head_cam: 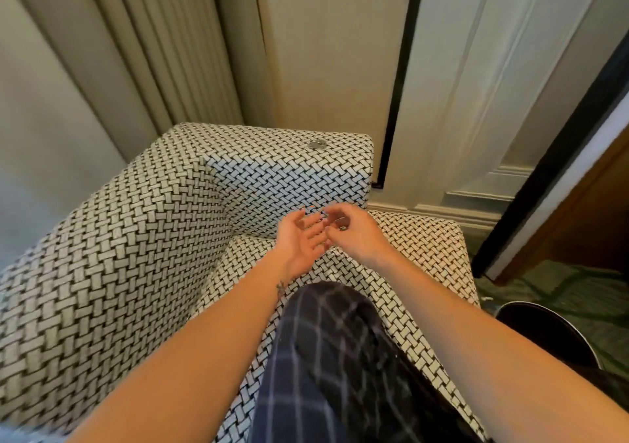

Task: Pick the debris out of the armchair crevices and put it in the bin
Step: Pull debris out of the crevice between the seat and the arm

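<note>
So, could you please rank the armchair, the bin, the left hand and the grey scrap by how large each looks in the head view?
1. armchair
2. bin, partly hidden by the arm
3. left hand
4. grey scrap

Woven-pattern armchair [136, 238], grey scrap [316, 144] on its top, checked knee [333, 340] on seat [425, 238]

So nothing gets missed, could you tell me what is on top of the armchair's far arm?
One small grey scrap lies there, too blurred to identify. The left hand and right hand hide part of the crevice below.
</note>
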`<move>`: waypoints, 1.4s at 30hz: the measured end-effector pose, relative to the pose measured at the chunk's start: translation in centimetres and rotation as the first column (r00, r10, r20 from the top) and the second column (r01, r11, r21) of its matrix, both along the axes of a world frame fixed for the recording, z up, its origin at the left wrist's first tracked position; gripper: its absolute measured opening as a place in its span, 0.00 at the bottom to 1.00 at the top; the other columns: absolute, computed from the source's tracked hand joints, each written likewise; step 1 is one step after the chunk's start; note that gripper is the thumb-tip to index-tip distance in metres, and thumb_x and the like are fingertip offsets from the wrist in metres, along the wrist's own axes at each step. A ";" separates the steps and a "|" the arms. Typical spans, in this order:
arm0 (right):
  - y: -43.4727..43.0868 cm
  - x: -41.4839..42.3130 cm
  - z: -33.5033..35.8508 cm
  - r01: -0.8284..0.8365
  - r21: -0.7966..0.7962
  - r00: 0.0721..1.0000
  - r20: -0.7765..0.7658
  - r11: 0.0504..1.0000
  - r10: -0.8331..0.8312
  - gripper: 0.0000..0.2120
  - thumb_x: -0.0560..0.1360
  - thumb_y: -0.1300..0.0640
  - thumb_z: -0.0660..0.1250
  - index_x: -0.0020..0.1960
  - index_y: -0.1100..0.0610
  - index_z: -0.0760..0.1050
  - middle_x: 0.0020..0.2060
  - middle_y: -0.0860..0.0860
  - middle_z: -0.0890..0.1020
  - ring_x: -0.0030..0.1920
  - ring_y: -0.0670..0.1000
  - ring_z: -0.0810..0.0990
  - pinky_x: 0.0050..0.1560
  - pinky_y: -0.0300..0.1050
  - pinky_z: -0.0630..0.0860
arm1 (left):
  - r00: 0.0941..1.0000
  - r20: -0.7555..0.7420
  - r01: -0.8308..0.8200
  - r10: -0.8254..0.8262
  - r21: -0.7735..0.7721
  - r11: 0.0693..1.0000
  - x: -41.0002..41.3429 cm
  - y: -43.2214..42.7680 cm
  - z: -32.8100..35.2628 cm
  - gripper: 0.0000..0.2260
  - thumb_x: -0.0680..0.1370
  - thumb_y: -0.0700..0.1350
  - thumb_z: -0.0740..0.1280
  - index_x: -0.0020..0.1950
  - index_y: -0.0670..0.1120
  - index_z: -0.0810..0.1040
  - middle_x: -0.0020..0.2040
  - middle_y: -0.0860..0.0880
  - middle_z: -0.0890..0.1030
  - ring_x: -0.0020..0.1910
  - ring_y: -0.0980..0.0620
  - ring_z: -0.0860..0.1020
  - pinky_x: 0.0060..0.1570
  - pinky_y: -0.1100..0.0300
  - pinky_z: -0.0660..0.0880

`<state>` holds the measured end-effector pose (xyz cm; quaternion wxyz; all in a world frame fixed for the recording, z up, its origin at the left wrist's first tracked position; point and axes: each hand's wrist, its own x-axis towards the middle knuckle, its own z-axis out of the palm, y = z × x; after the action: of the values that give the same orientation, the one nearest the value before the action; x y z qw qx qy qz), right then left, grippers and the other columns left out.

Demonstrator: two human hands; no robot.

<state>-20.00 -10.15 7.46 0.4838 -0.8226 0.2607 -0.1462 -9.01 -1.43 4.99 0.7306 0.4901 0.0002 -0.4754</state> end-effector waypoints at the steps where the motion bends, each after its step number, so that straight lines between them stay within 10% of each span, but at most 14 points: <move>1: 0.7 1.2 -0.2 -0.040 -0.004 0.999 -0.018 0.999 0.040 0.19 0.78 0.61 0.69 0.68 0.53 0.75 0.58 0.46 0.80 0.58 0.45 0.79 0.60 0.43 0.79 | 0.999 -0.025 -0.032 0.032 0.002 0.999 0.8 1.6 -0.7 0.22 0.84 0.51 0.55 0.70 0.37 0.72 0.65 0.37 0.79 0.61 0.42 0.79 0.62 0.48 0.76; 11: 8.2 11.5 -3.3 -0.415 -0.088 0.889 -0.251 0.906 0.383 0.18 0.79 0.54 0.69 0.69 0.50 0.75 0.66 0.44 0.78 0.65 0.45 0.75 0.70 0.46 0.72 | 0.917 -0.306 -0.278 0.255 -0.032 0.960 6.0 14.8 -9.0 0.28 0.84 0.57 0.56 0.72 0.35 0.71 0.64 0.34 0.80 0.65 0.37 0.79 0.69 0.45 0.73; 18: 12.8 17.0 -7.0 -0.557 -0.080 0.788 -0.364 0.827 0.496 0.19 0.81 0.53 0.67 0.71 0.51 0.73 0.68 0.49 0.77 0.59 0.47 0.77 0.59 0.43 0.73 | 0.837 -0.481 -0.360 0.261 -0.125 0.925 6.1 18.9 -11.7 0.30 0.83 0.58 0.58 0.73 0.34 0.69 0.69 0.33 0.76 0.69 0.34 0.75 0.74 0.41 0.66; 32: 14.4 22.4 -12.8 -0.783 -0.517 0.619 -0.698 0.344 0.359 0.27 0.81 0.40 0.54 0.70 0.57 0.72 0.69 0.54 0.73 0.73 0.55 0.67 0.74 0.55 0.61 | 0.789 -0.609 -0.302 0.080 -0.271 0.914 7.3 19.4 -14.2 0.37 0.79 0.63 0.62 0.78 0.37 0.64 0.76 0.33 0.68 0.76 0.36 0.66 0.78 0.39 0.57; 42: 14.9 23.8 -14.4 -0.815 -0.384 0.537 -0.784 0.435 0.312 0.42 0.75 0.26 0.51 0.80 0.51 0.62 0.81 0.49 0.58 0.82 0.59 0.43 0.77 0.69 0.36 | 0.849 -0.517 -0.283 0.111 -0.268 0.921 7.2 19.2 -14.6 0.38 0.80 0.66 0.55 0.77 0.37 0.67 0.76 0.34 0.68 0.75 0.36 0.67 0.74 0.39 0.60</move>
<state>3.77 4.76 -6.98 0.0259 -0.9750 0.0065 0.2206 -1.83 17.81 -9.59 0.8240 0.2190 0.1563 -0.4986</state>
